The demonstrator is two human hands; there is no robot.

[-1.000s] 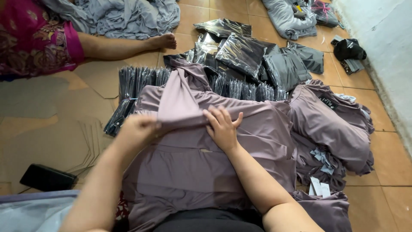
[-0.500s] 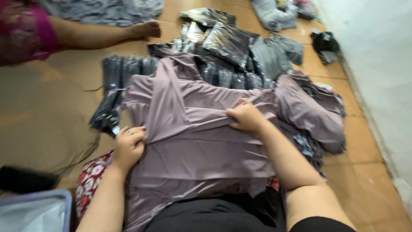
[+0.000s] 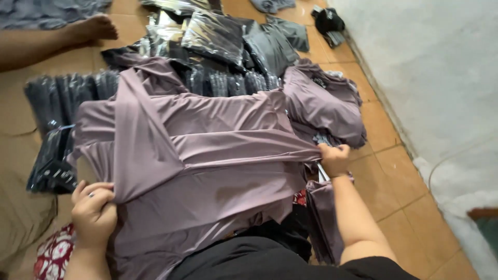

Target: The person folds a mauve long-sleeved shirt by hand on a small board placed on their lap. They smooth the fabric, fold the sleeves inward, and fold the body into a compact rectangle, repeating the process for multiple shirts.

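**Head view: both hands pull a mauve garment taut**

Head camera looks down at a mauve garment [image 3: 207,155] spread over the person's lap and the tiled floor [image 3: 394,176]. The left hand [image 3: 93,210] is clenched on the garment's near-left edge, a ring showing on one finger. The right hand [image 3: 334,158] grips a fold at the right side, so a tight ridge of cloth runs between the two hands.

Beyond the garment, rows of dark packets [image 3: 218,57] in clear wrap crowd the far side and run down the left, where more packets [image 3: 49,155] lie partly under the cloth. A heap of mauve cloth [image 3: 324,103] sits just beside the right hand, toward the wall [image 3: 430,78]. Another person's foot [image 3: 93,28] rests at the far-left corner. A red patterned cloth [image 3: 52,256] shows near the left wrist.

Bare floor lies to the right, between the heap and the wall; the left and far sides are hemmed in by packets.
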